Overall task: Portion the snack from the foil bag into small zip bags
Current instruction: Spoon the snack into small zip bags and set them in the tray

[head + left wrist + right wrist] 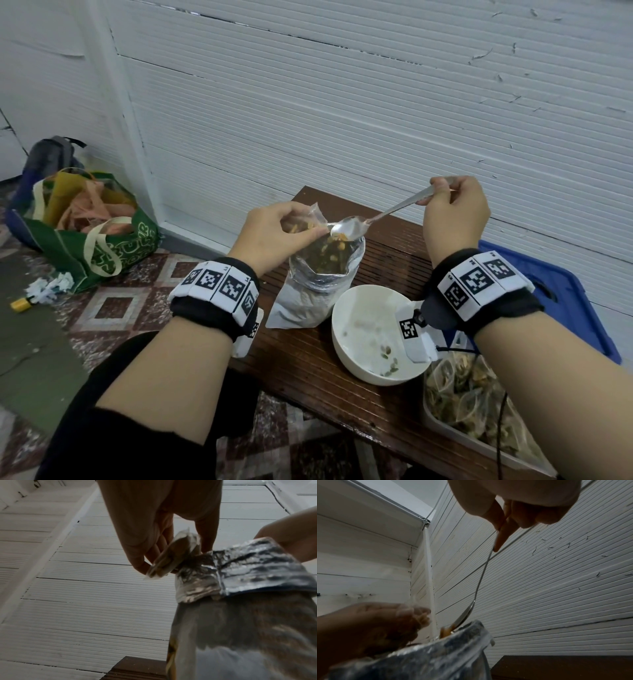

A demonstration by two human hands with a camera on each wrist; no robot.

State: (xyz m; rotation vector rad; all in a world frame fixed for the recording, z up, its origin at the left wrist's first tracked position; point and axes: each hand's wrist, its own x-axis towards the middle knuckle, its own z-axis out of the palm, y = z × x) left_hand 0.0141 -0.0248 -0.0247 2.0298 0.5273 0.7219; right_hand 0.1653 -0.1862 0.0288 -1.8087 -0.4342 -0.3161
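On the floor at far left sat a green tote, its pale lettering too warped to read. Your left hand pinched a small zip bag at its mouth, just above the foil bag, which stood upright on the brown table, mouth up. Your right hand gripped the spoon, handle up-right, bowl angled down-left at the zip bag's mouth. Nearby, a white bowl.
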